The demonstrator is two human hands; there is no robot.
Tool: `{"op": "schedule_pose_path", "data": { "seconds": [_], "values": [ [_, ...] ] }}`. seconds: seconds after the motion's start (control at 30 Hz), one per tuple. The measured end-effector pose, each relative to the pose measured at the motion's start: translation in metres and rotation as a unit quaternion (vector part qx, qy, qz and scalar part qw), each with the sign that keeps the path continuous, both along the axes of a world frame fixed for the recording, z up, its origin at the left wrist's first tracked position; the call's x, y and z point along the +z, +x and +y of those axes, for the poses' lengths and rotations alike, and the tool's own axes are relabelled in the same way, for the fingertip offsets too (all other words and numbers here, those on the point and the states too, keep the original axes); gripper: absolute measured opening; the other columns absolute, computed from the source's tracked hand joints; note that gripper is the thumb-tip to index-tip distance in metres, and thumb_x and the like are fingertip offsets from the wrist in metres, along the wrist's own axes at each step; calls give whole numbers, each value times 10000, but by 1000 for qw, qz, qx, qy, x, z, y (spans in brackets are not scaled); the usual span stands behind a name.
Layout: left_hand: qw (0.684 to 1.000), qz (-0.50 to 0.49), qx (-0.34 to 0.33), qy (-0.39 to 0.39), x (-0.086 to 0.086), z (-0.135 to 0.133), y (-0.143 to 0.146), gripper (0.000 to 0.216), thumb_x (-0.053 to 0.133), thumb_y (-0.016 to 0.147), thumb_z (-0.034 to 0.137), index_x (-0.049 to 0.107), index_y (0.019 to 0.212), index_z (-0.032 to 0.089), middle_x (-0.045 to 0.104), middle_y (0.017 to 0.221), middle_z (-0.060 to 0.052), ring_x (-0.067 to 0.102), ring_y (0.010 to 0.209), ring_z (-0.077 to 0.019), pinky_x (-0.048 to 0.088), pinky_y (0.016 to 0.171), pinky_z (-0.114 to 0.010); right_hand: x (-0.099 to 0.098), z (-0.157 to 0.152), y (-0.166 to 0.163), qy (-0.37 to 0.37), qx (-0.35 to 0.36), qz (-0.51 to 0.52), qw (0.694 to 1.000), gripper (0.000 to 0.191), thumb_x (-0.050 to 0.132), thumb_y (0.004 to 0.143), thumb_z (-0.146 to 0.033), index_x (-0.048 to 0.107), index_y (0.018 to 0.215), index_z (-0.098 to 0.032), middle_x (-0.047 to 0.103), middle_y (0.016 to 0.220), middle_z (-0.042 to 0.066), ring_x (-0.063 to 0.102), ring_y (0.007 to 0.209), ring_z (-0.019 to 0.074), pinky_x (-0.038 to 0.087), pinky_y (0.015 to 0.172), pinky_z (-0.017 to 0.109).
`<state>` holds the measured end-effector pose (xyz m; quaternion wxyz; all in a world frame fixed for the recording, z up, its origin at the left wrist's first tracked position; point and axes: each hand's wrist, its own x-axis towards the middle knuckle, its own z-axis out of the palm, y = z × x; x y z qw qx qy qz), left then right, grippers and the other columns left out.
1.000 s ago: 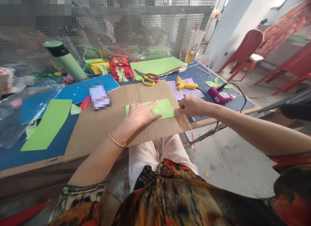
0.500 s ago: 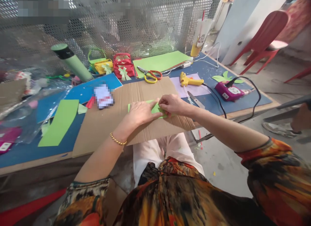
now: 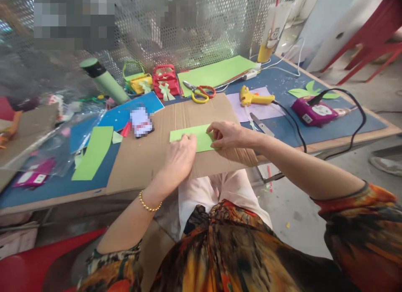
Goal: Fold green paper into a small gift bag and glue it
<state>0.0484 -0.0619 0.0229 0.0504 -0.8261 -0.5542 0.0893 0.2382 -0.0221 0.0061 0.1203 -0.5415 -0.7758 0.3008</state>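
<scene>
A light green paper strip (image 3: 203, 140) lies flat on a brown cardboard sheet (image 3: 138, 158) in front of me. My right hand (image 3: 228, 135) grips the strip's right end, thumb and fingers bent together at its edge. Over the left part of the strip is my left hand (image 3: 182, 154), its fingers curled and pressed together along the near edge. Its thumb is hidden from me. Beyond the strip, scissors (image 3: 199, 93) with red and yellow handles rest at the cardboard's far edge.
To the right are a yellow glue gun (image 3: 257, 98) on lilac paper, a metal blade (image 3: 261, 124) and a purple power socket (image 3: 314, 110) with a black cable. A phone (image 3: 142, 121) and another green strip (image 3: 94, 154) lie left. A drink cup (image 3: 272, 34) stands at the back.
My left hand has drawn back toward me and left, its spread fingers now curled, so more of the green strip shows. My right hand stays at the right end. The view has shifted slightly.
</scene>
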Motion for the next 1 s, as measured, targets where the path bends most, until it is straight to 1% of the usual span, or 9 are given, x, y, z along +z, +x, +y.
{"op": "schedule_pose_path", "data": {
  "seconds": [0.1,0.2,0.27,0.4,0.5,0.63,0.73,0.87,1.0],
  "values": [
    [1000,-3,10,-29,0,-6,12,295,351,1034,112,600,1193,109,710,1099,-194,726,998,-326,504,777,-392,0,1,0,2,12,-3,1000,410,717,813,-125,640,1215,-145,726,871,9,658,721,132,459,663,231],
    [999,-37,31,-23,-2,-5,18,277,415,1066,272,617,1175,117,728,1090,-185,722,1023,-333,509,793,-394,-1,2,2,16,22,-11,1000,410,701,802,-113,645,1207,-145,729,897,17,644,711,123,443,640,220],
    [997,-66,33,-30,-5,-3,20,274,460,1058,329,635,1134,133,736,1085,-166,717,1035,-322,508,804,-384,-2,3,3,22,32,-15,999,386,681,824,-121,648,1209,-136,733,904,28,640,692,118,442,636,217],
    [991,-121,39,-31,-12,0,26,211,528,1022,343,642,1055,169,725,1078,-134,696,1043,-301,495,811,-374,-2,4,2,-4,37,5,999,350,522,934,-85,629,1267,-106,747,921,60,644,618,98,471,650,211],
    [985,-160,62,-31,-16,1,28,186,584,989,371,626,972,191,712,1027,-113,682,988,-282,479,787,-367,-3,6,1,-7,27,0,1000,385,431,954,-36,628,1279,-95,755,898,78,658,596,106,479,644,213],
    [975,-200,72,-67,-15,5,23,157,623,957,344,590,886,207,697,961,-81,655,916,-247,436,749,-345,-2,6,-1,13,33,-12,999,331,467,984,-96,638,1267,-93,770,920,92,661,597,110,489,665,216],
    [962,-239,88,-102,-13,9,17,142,639,930,285,561,835,215,672,870,-42,621,834,-212,392,708,-324,2,3,-1,6,35,-19,999,345,467,984,-99,634,1285,-84,780,938,99,679,625,113,488,669,209],
    [948,-270,114,-123,-13,16,8,194,667,872,215,521,745,216,620,760,-5,557,743,-182,339,652,-310,5,2,-1,4,38,-26,999,357,454,992,-112,622,1306,-82,788,927,93,696,648,119,497,679,210],
    [941,-273,130,-152,-11,23,-2,259,700,823,175,490,676,214,550,663,24,504,666,-159,321,612,-296,1,3,0,15,45,-26,999,344,469,1003,-149,616,1307,-87,792,921,87,694,639,118,511,710,215]
  ]
}}
